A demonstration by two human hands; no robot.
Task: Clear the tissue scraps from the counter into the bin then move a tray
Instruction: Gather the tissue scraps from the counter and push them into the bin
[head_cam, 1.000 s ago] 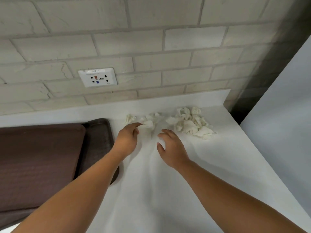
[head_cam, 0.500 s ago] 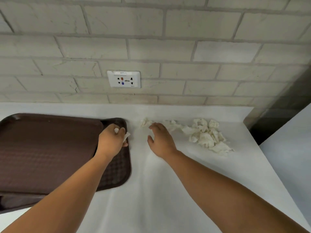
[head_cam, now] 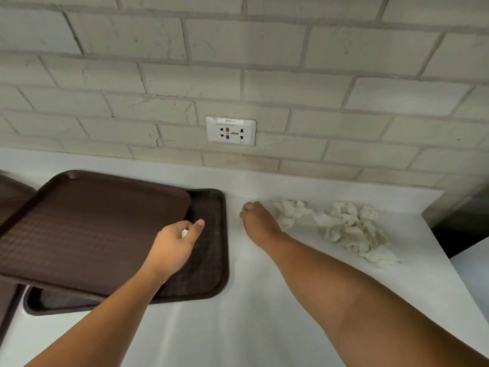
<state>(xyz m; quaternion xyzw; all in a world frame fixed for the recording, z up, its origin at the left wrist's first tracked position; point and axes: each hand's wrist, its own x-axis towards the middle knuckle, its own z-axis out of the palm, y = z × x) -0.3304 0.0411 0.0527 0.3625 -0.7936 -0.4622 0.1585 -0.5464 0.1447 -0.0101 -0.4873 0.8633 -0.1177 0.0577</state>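
Crumpled white tissue scraps [head_cam: 349,227] lie in a loose heap on the white counter [head_cam: 259,313], toward its right end. My left hand [head_cam: 176,242] hovers over the right edge of the brown trays and grips a small white tissue scrap [head_cam: 184,232] in its curled fingers. My right hand [head_cam: 258,221] rests on the counter at the left end of the scraps, fingers curled down; whether it holds a scrap is hidden. A brown tray [head_cam: 87,229] lies skewed on top of another brown tray [head_cam: 214,260].
A tiled wall with a white socket plate [head_cam: 231,131] rises behind the counter. The counter ends at the right, with a dark gap [head_cam: 460,234] beyond it. Part of a further brown tray [head_cam: 10,192] shows at the far left. No bin is in view.
My left hand has carried a scrap leftward from the tissue heap to over the trays. My right hand has reached forward to the left scraps and curled its fingers. The view has shifted left.
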